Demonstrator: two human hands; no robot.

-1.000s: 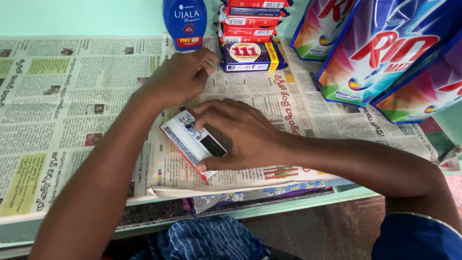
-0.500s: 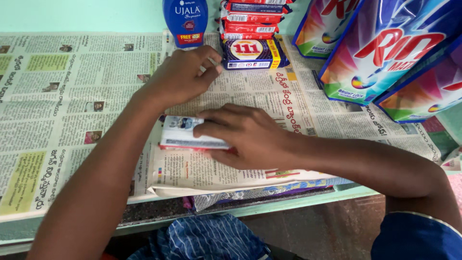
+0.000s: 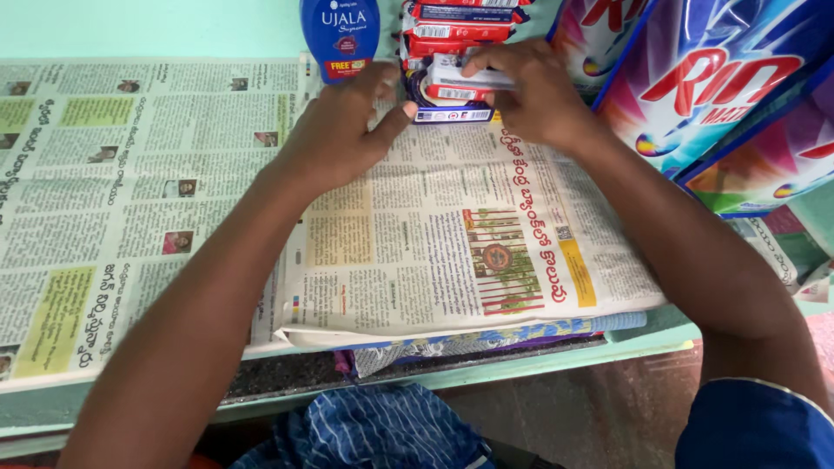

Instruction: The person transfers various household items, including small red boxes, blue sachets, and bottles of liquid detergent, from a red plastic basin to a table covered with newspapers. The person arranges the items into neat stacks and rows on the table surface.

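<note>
One newspaper sheet [image 3: 434, 252] covers the shelf across the middle of the frame. Half a second ago our right hand [image 3: 539, 95] pressed the small flat packet [image 3: 465, 80] down there; now it is at the upper centre, fingers clamped on that white and red packet, against the packet stack [image 3: 460, 26]. Our left hand [image 3: 343, 130] rests beside it, fingers together, flat.
</note>
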